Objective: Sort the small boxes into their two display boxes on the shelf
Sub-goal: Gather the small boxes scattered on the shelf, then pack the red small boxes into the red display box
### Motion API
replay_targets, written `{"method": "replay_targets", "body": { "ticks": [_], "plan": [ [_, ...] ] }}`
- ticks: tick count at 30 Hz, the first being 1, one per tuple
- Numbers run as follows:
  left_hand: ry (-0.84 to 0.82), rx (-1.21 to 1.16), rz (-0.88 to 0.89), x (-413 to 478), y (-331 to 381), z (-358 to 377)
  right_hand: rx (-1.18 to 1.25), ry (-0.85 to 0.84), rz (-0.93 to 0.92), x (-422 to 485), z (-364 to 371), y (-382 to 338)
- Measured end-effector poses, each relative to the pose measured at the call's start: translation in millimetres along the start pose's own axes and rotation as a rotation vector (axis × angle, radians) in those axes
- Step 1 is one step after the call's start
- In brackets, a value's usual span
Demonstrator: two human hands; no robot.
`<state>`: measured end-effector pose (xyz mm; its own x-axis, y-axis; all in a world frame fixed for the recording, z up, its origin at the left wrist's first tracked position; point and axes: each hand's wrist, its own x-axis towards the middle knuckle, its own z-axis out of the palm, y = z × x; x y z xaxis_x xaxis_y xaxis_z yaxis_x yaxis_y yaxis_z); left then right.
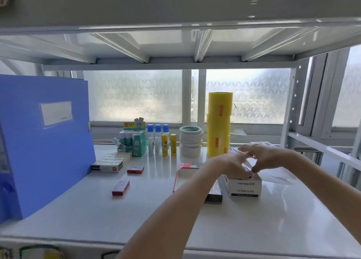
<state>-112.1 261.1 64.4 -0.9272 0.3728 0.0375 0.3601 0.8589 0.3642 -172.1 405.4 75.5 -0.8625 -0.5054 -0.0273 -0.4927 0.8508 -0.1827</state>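
Our fingers [246,154] of both hands curl half-apart, gripping nothing we can make out, above the white cardboard paper-clip display box [245,188], probably to settle small boxes.

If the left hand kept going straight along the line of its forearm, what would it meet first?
Most likely the right hand, which sits just past the left hand above the white paper clips box. Their fingers already look close or touching, though depth is unclear.

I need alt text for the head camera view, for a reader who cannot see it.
Two bare hands, left hand and right hand, meet over a white paper clip box on a white shelf. Two small red boxes lie loose further left, near a blue folder.
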Motion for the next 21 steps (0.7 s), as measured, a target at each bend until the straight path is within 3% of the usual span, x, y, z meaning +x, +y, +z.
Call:
{"method": "replay_targets", "body": {
  "ticks": [3,5,8,11,16,21],
  "plan": [
    [0.096,-0.251,-0.021,-31,-26,-21,0.071,0.115,-0.057,1,-3,-2],
    [0.238,-0.277,-0.138,-62,-60,-37,0.125,0.238,-0.152,2,-4,-30],
    [0.296,0.031,-0.532,-119,-127,-45,0.173,0.306,-0.300,13,6,-98],
    [0.185,0.208,-0.841,-172,-170,-30,0.182,0.123,-0.421,47,39,-176],
    [0.332,0.169,-0.882,-201,-196,-1,0.150,0.009,-0.350,101,109,-274],
    [0.389,0.131,-0.804,-211,-198,-17,0.207,0.076,-0.373,102,119,-287]
  ]
}}
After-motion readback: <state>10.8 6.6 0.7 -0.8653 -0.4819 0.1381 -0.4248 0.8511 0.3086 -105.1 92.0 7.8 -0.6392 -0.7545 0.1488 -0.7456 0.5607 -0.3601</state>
